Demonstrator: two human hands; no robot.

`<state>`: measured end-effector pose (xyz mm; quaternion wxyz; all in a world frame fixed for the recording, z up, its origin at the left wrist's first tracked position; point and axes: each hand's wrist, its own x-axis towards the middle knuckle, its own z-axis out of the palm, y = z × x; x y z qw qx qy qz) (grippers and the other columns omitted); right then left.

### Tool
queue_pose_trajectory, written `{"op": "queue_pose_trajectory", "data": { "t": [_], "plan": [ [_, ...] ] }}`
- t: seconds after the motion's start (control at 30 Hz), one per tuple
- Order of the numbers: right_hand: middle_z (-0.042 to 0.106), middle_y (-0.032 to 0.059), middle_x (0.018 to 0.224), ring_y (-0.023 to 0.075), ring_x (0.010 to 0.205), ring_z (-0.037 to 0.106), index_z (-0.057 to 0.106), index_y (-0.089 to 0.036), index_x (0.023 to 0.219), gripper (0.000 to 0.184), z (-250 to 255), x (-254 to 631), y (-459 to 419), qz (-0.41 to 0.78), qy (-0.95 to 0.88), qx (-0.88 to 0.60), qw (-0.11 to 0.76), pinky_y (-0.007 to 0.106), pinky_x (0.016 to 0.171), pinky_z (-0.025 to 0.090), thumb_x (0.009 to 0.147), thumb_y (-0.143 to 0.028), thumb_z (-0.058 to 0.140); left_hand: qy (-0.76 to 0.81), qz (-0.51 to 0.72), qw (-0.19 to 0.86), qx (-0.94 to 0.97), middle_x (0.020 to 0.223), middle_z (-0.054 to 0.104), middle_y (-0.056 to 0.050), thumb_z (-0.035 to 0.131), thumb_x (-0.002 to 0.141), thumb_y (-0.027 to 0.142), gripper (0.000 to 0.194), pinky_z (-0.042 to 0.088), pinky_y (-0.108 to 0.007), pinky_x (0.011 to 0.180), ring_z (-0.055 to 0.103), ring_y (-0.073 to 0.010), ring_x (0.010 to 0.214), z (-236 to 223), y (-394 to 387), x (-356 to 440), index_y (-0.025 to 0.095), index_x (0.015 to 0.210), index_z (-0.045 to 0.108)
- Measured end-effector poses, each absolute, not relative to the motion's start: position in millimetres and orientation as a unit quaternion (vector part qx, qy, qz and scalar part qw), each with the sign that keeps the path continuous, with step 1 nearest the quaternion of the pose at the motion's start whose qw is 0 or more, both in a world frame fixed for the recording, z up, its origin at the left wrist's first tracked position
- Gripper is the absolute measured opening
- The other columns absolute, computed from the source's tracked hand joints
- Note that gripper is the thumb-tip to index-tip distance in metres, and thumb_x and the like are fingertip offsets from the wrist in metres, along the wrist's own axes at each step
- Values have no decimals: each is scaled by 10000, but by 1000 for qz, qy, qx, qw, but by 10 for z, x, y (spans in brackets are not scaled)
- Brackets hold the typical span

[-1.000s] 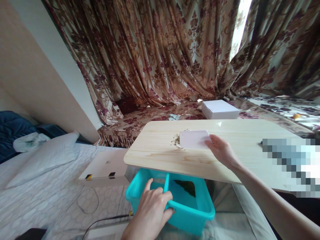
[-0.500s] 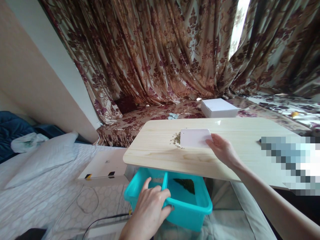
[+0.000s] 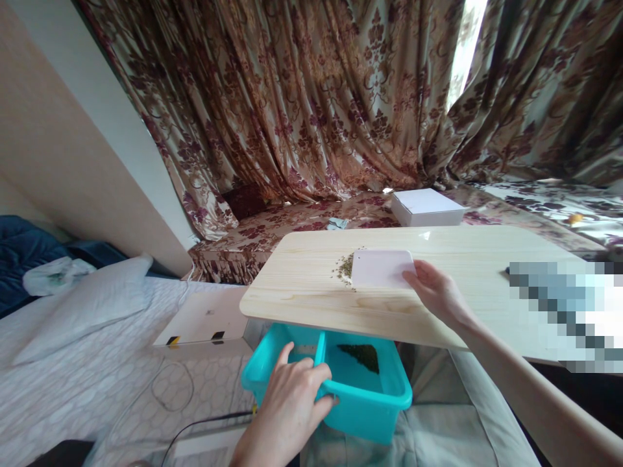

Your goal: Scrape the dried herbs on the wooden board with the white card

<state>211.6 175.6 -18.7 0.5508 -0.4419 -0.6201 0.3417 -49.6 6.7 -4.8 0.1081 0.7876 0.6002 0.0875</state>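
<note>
My right hand [image 3: 433, 285] pinches the right end of a thin white board [image 3: 382, 268] with rounded corners and a small hole. The board lies on or just above the pale wooden table [image 3: 302, 298]. Against its left edge is a small heap of green-brown dried bits [image 3: 345, 267], some scattered loose. Below the table's front edge stands a turquoise two-part bin [image 3: 370, 412]. My left hand [image 3: 292, 395] grips its near rim by the divider, index finger stretched over the left compartment. More dark green bits [image 3: 363, 357] lie in the right compartment.
A white box [image 3: 428, 206] sits behind the table on the flower-patterned ledge. At the right is a blurred-out object [image 3: 555, 298] on the tabletop. A white carton [image 3: 204, 318] lies on the bed left of the bin, with cables [image 3: 209, 418] nearby.
My right hand and the white board have shifted slightly right, showing a little more of the heap's right side. My left hand keeps its grip on the bin.
</note>
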Motion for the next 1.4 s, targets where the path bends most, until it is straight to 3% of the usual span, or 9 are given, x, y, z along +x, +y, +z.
{"op": "queue_pose_trajectory", "data": {
  "t": [0.33,1.4],
  "plan": [
    [717,38,826,195,773,667,614,-226,842,126,-215,2019,1841,339,-624,-442,548,306,710,539,737,-293,594,600,84,104,789,740,587,50,596,816,256,36,197,-457,1064,591,-162,789,-74,64,-513,247,782,595],
    [715,39,819,198,761,661,613,-226,821,161,-211,2101,1708,345,-613,-442,556,294,685,534,725,-355,626,599,84,106,790,759,603,45,585,832,264,36,203,-459,1065,597,-166,811,-40,64,-526,251,805,606]
  ]
}}
